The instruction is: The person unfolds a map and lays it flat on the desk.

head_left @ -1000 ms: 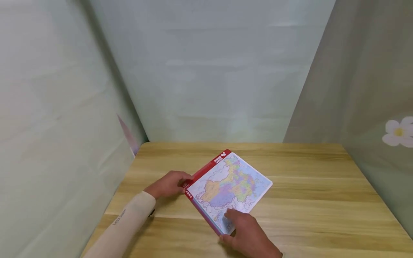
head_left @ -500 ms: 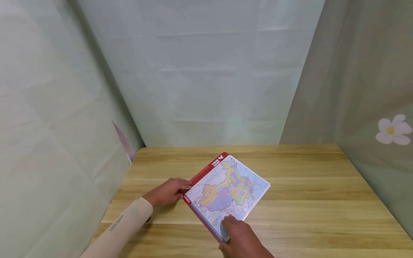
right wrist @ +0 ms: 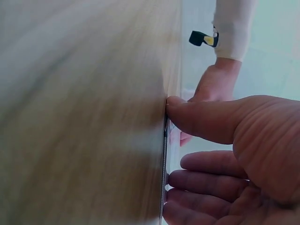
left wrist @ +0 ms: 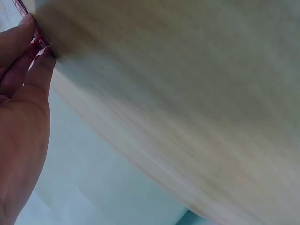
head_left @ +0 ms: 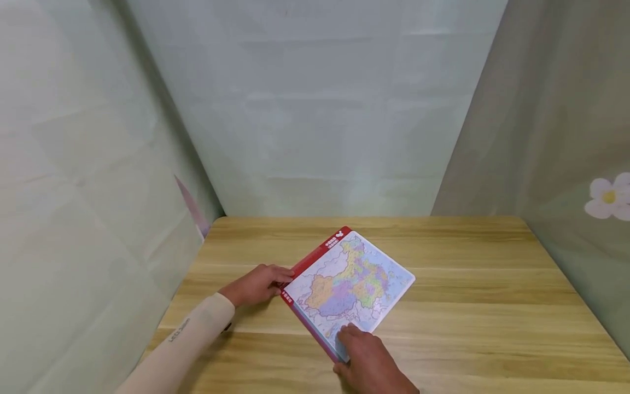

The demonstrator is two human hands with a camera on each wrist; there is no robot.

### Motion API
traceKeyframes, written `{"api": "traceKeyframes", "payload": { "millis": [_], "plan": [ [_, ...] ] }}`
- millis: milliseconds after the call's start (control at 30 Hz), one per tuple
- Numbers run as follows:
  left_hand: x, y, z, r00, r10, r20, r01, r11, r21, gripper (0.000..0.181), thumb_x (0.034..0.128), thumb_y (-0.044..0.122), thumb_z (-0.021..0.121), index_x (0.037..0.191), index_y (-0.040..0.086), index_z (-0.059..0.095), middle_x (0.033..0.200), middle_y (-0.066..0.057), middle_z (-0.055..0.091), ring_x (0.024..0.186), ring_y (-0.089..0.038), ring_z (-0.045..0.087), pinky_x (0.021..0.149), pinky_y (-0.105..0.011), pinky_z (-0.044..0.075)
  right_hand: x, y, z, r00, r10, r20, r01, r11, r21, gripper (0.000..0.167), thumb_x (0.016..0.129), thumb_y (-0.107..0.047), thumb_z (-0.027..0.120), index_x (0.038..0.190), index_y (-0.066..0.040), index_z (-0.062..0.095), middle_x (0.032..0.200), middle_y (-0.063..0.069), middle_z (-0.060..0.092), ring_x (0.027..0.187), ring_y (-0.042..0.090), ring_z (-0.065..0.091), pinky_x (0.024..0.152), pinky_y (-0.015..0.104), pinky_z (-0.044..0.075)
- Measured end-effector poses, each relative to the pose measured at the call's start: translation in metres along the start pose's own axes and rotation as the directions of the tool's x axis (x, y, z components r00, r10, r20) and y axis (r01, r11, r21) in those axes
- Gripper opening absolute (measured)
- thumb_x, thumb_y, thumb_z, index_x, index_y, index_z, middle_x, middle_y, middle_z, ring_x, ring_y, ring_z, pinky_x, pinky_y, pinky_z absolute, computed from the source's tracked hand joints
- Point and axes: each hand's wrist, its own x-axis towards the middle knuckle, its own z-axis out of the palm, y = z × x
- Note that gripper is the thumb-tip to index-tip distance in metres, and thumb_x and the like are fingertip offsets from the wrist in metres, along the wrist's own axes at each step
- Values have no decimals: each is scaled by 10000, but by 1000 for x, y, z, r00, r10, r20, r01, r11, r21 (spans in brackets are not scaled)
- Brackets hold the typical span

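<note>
A flat board printed with a coloured map [head_left: 344, 284], with a red border along its upper left edge, lies turned at an angle on the wooden table. My left hand [head_left: 258, 284] pinches the board's left corner; in the left wrist view thumb and fingers of the left hand [left wrist: 23, 103] meet at the red edge [left wrist: 42, 42]. My right hand [head_left: 371, 358] is at the board's near corner, thumb at the edge and fingers resting on the map. From the side, the right hand [right wrist: 234, 154] shows its fingertips against the thin board's face.
The wooden table [head_left: 467, 306] extends to the right and behind the board. Pale fabric [head_left: 334, 120] hangs behind it and on both sides, with a white flower print [head_left: 608, 197] at the right. A dark strap piece [right wrist: 203, 38] shows at the left sleeve.
The view has shifted slightly. The fingers of my right hand lie a little further left on the map than before; both hands remain at the same corners of the board.
</note>
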Motion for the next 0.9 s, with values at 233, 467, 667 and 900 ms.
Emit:
{"api": "traceKeyframes", "payload": {
  "millis": [233, 467, 667, 900],
  "plan": [
    [3, -14, -2, 997, 80, -10, -80, 997, -12, 436, 973, 80, 746, 1402, 148, 703, 1492, -51, 651, 1408, -296, 593, 1166, -559, 484, 2, -11, 9, 996, 25, -90, -32, 997, -74, 344, 785, -273, 925, 990, -135, 686, 1010, -9, 721, 865, 125, 656, 743, 303, 565],
    [6, -23, -1, 975, 221, -20, -219, 973, 78, 391, 964, 108, 762, 1353, 111, 735, 1419, -80, 703, 1347, -333, 623, 1129, -575, 504, 2, -16, 18, 982, 120, -145, -135, 986, -101, 360, 785, -239, 927, 1060, -123, 726, 1134, 54, 777, 1162, 343, 738, 912, 468, 619],
    [9, -31, 3, 959, 282, -32, -275, 952, 132, 404, 971, 120, 759, 1370, 80, 716, 1431, -86, 694, 1344, -304, 646, 1127, -523, 525, 6, -21, 23, 968, 142, -208, -165, 982, -96, 319, 758, -203, 942, 947, -155, 688, 1025, 9, 777, 1127, 340, 757, 857, 457, 631],
    [10, -32, 9, 946, 316, -74, -305, 943, 129, 378, 948, 96, 779, 1322, 53, 743, 1383, -107, 721, 1294, -309, 684, 1093, -516, 550, 8, -19, 25, 962, 188, -200, -202, 978, -53, 323, 758, -177, 946, 984, -155, 716, 1083, 41, 800, 1160, 348, 751, 888, 487, 643]
  ]
}}
